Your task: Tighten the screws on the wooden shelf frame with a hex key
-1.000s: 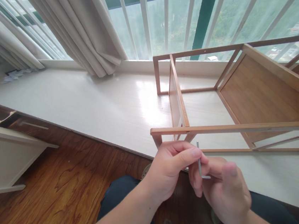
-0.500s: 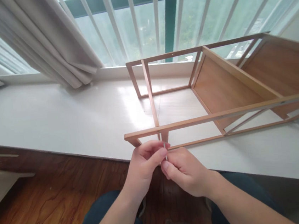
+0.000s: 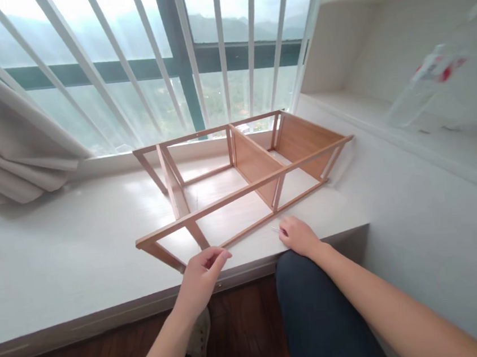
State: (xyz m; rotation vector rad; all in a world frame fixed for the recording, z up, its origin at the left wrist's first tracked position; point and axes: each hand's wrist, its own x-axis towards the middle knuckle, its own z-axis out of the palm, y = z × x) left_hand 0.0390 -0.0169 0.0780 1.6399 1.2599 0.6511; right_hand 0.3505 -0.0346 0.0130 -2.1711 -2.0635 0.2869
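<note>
My left hand [image 3: 200, 276] is closed in a pinch, thumb against fingertips, just in front of the near lower corner of a wooden shelf frame [image 3: 227, 195]. Whether something small sits in that pinch, I cannot make out. Further right, my right hand [image 3: 298, 236] is closed around a thin silvery rod [image 3: 275, 229], whose tip sticks out to the left above the white ledge. The shelf frame lies on its side, with slim brown rails, a narrow crossbar [image 3: 172, 180] near its left end and two panels [image 3: 258, 165] towards the right.
The white ledge [image 3: 72, 264] runs below a barred window [image 3: 208, 51]. A grey curtain [image 3: 7, 129] hangs at left. On the right, a plastic bottle [image 3: 420, 85] stands in a white wall shelf [image 3: 384, 106]. My knee [image 3: 319, 300] is against the ledge front.
The view has swung right and up. My hands, together around the rod before, have parted; the rod is now in my right hand, over the ledge to the right.
</note>
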